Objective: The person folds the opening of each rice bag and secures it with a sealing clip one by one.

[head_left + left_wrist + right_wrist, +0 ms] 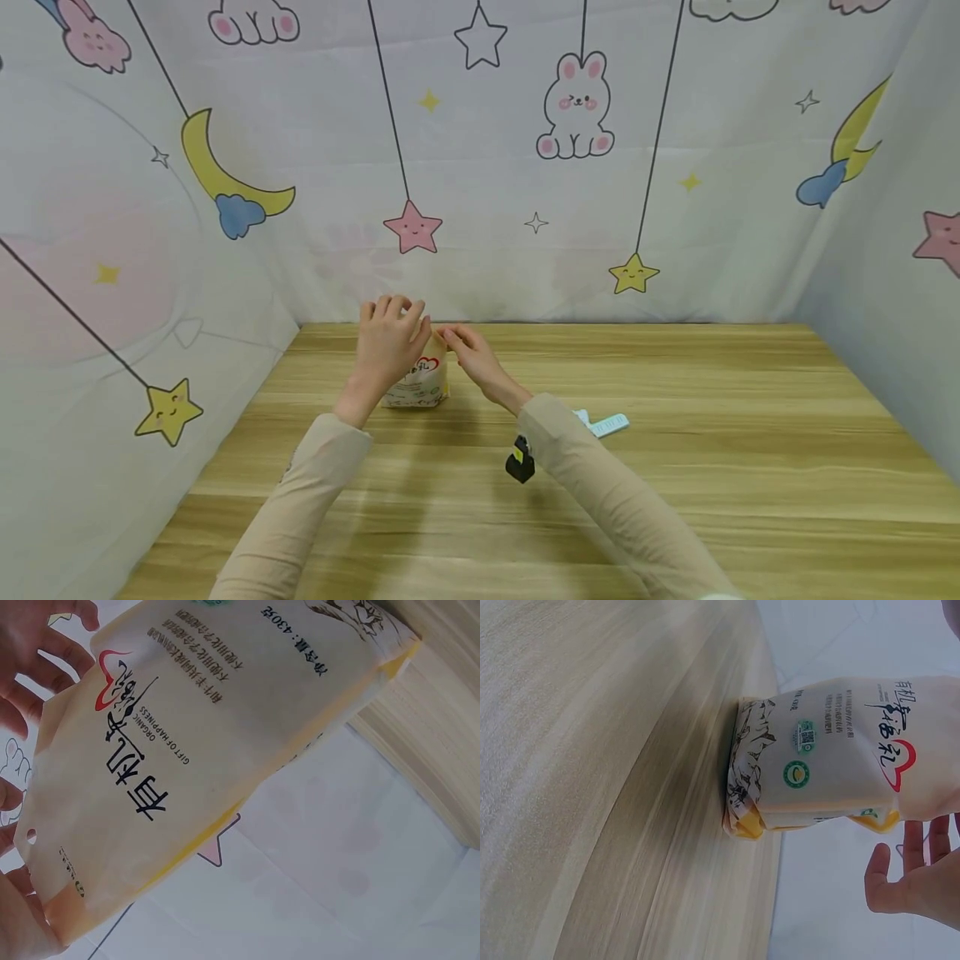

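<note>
I have both hands up at the top of the bag (420, 385), which stands upright on the table (675, 500) toward the back edge, close to the curtain (525, 167) with its rabbits and stars. My left hand (388, 342) sits over the bag's upper left corner with the fingers curled around the top strip, and my right hand (471, 354) comes in from the other side, fingertips meeting that same top edge, so the two hands are close together and nearly touching over the bag. From the left wrist view the bag (202, 750) shows its cream face, yellow side seam and a small hang hole near the sealed end, with fingers (37, 667) spread behind it; from the right wrist view the bag (832, 761) stands with its folded bottom against the table (592, 787), and my left hand's fingers (915, 877) show just beyond its top. I judge I am at the stage of getting a grip on the sealed top. The next move, as I see it, calls for a firm pinch on each side of the strip while the bag's base stays planted. Nearer me than the bag, a pale blue clip (606, 423) lies on the table by my right sleeve.
</note>
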The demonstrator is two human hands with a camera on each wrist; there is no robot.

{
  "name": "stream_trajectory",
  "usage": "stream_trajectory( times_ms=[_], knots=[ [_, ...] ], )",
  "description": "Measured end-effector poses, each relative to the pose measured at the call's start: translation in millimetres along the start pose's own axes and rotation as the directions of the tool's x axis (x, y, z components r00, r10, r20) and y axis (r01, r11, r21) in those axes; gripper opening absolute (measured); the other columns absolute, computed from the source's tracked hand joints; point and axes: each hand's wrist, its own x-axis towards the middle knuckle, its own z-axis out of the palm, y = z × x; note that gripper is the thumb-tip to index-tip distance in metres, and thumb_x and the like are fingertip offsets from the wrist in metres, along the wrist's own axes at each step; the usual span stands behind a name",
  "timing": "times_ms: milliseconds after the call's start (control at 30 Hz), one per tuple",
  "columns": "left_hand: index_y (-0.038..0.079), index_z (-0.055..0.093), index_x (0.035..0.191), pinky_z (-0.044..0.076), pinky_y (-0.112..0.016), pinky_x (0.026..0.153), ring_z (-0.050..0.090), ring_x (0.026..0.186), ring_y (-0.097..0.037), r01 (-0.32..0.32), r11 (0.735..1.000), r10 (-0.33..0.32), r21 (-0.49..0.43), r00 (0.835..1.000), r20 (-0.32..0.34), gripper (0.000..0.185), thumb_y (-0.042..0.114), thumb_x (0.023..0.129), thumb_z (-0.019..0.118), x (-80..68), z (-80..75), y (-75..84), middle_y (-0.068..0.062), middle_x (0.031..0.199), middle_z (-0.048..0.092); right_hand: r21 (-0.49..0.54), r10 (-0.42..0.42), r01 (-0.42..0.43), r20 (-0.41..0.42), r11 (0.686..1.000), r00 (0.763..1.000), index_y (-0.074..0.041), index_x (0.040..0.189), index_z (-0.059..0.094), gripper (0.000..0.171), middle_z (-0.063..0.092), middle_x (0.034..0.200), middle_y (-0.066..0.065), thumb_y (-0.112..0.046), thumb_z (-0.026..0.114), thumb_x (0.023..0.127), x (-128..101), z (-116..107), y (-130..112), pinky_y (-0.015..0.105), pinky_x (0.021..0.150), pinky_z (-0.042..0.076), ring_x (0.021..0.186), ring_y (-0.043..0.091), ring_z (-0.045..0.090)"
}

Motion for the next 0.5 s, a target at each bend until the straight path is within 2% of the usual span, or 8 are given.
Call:
stream_trajectory(
  times_ms=[233,500],
  knots=[
    [0.008,0.062,0.098,0.034,-0.039,0.070,0.055,0.076,-0.029,-0.001,0.999,0.001,0.034,1.000,-0.003,0.019,0.020,0.085,0.057,1.7,1.4,0.6,-0.011,0.081,0.063,-0.022,0.007,-0.007,-0.001,1.000,1.000,-0.006,0.120,0.052,0.037,0.050,0.124,0.012,-0.029,0.035,0.097,3.2,-1.4,-2.3,0.026,0.076,0.037,0.108,0.025,0.048],
    [0.007,0.064,0.092,0.034,-0.038,0.069,0.055,0.073,-0.027,-0.011,0.999,0.011,0.046,1.000,-0.003,0.017,0.021,0.085,0.057,3.4,2.4,1.3,-0.010,0.078,0.065,-0.063,0.011,-0.009,0.032,0.998,0.999,-0.005,0.122,0.050,0.039,0.051,0.124,0.012,-0.030,0.033,0.097,7.6,-4.2,-3.4,0.030,0.082,0.039,0.107,0.026,0.049]
  ],
)
